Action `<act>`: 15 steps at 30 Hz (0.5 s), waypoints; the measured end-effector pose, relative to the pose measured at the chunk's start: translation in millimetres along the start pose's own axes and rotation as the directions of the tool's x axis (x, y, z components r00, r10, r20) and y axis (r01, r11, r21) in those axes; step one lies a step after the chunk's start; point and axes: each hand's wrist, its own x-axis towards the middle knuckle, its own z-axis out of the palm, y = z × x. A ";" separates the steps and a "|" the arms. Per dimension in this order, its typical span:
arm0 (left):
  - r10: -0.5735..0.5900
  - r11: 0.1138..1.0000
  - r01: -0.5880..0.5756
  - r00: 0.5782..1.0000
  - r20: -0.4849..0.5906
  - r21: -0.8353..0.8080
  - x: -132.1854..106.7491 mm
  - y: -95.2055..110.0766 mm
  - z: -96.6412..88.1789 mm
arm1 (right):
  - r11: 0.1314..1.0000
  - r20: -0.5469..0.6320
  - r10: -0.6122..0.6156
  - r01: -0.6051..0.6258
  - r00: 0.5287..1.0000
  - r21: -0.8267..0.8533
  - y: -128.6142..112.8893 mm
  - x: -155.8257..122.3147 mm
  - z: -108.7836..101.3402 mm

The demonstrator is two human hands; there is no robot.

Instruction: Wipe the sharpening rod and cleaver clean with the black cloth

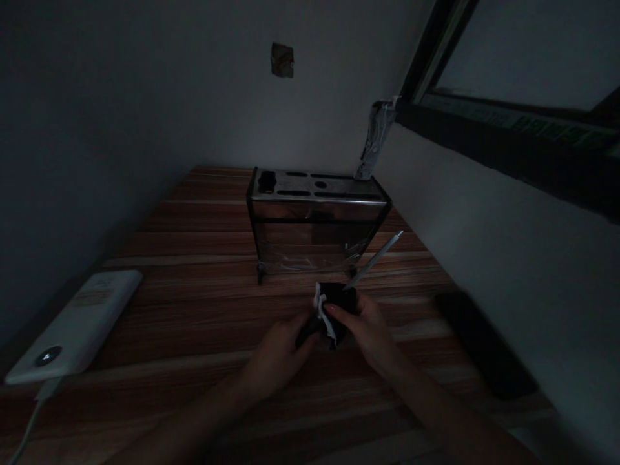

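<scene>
My left hand is closed around the dark handle of a long tool. Its slim metal shaft slants up and to the right, out past my fingers; the dimness hides what kind of tool it is. A black cloth with a white edge is wrapped about the tool's middle. My right hand pinches this cloth, thumb on top. Just beyond both hands stands a knife rack with a slotted metal top, dark side frames and clear front panel.
On the wood-grain table, a white power bank with a cable lies at left. A dark flat object lies at right by the wall. Behind the rack, a plastic-wrapped piece rises near the dark window frame.
</scene>
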 end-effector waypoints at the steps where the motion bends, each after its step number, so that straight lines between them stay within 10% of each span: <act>1: -0.001 1.000 0.001 1.000 0.002 0.000 -0.2 0.1 -0.2 | 1.000 -0.002 -0.003 0.003 1.000 -0.003 -0.6 -0.1 -0.1; 15: -0.026 0.996 0.025 1.000 0.009 0.087 0.4 -1.3 1.3 | 0.994 -0.034 -0.099 0.101 0.994 0.047 -10.1 7.0 -12.2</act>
